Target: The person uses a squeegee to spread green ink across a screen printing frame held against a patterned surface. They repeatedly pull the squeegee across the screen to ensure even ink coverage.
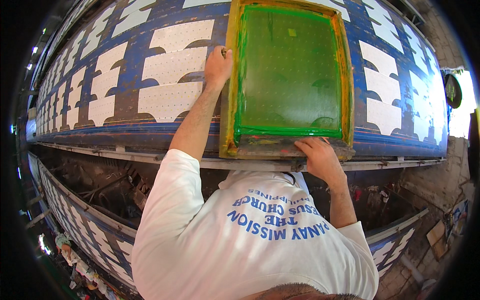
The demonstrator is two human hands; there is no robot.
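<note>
A screen printing frame (346, 75) with a yellow-stained wooden border lies on the long blue table, over the cut fabric pieces. Its mesh (290, 75) is green and see-through, with small dots and brighter green ink along the sides and near edge. My left hand (218, 67) is closed at the left border, its fingers curled by a small dark knob. Across the near end of the frame rests a dark, stained wooden squeegee (272, 145). My right hand (322, 159) is closed on its right part, fingertips over the top; the thumb is hidden.
White dotted fabric pieces (172, 67) lie in rows on the blue table (127, 90), both sides of the frame. A metal rail (125, 155) edges its near side. Behind me runs a second table with similar pieces (100, 230), past a dark gap holding debris (100, 182).
</note>
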